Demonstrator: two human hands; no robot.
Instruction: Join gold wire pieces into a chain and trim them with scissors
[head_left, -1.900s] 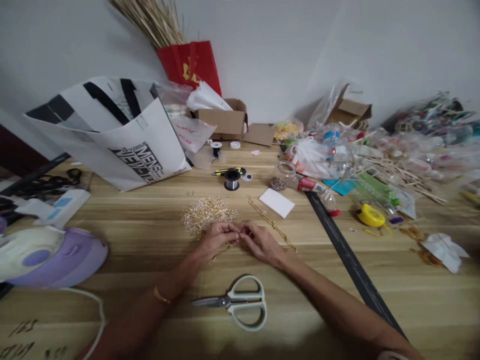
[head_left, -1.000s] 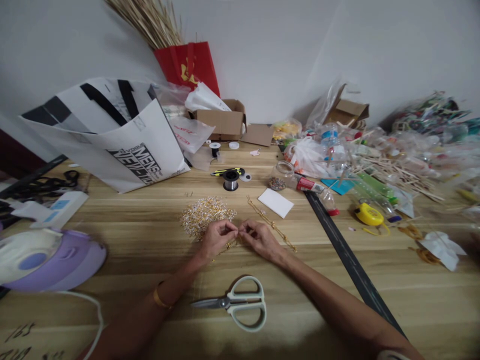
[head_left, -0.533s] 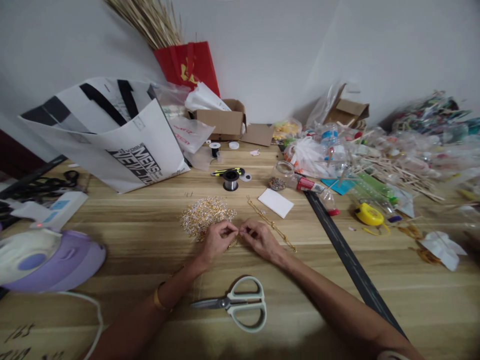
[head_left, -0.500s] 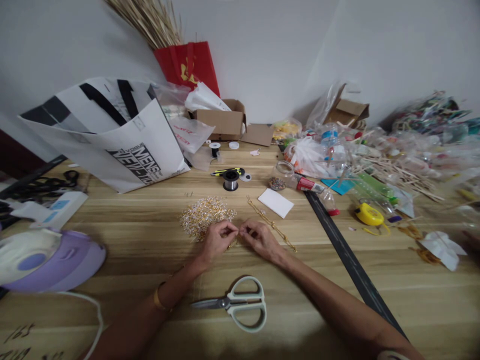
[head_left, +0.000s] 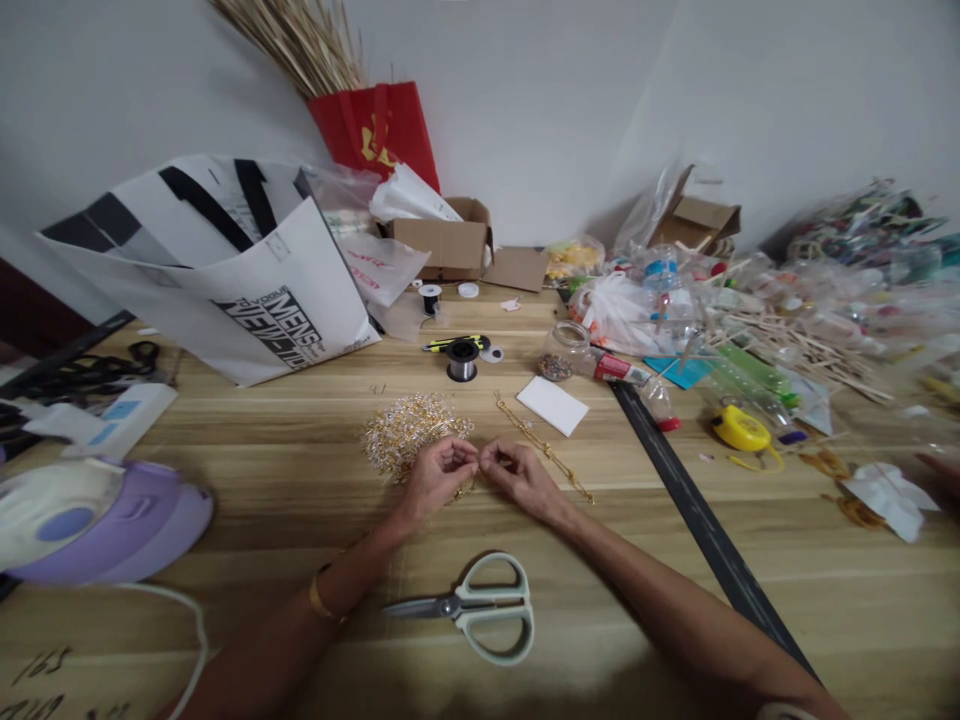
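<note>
My left hand [head_left: 439,474] and my right hand [head_left: 525,478] meet fingertip to fingertip above the wooden table. Both are closed in a pinch, and whatever lies between the fingertips is too small to name. Just beyond my left hand spreads a pile of small gold and silver rings or links [head_left: 409,428]. A few gold bits show under that hand. Right of my right hand, a gold chain with knot-like beads [head_left: 536,435] lies slantwise on the wood. Nearer to me rest scissors with pale handles [head_left: 495,608], blades pointing left.
Behind the pile stand a wire spool [head_left: 462,362], a jar of beads [head_left: 556,362] and a white card [head_left: 553,405]. A purple appliance [head_left: 127,520] sits at left, near a white paper bag [head_left: 247,300]. A yellow tape measure [head_left: 740,428] and plastic bottles lie at right. Another person's hand [head_left: 937,468] shows at the right edge.
My hands stay together in nearly the same place, with only slight finger shifts. At the right edge, the other person's hand has come further into view.
</note>
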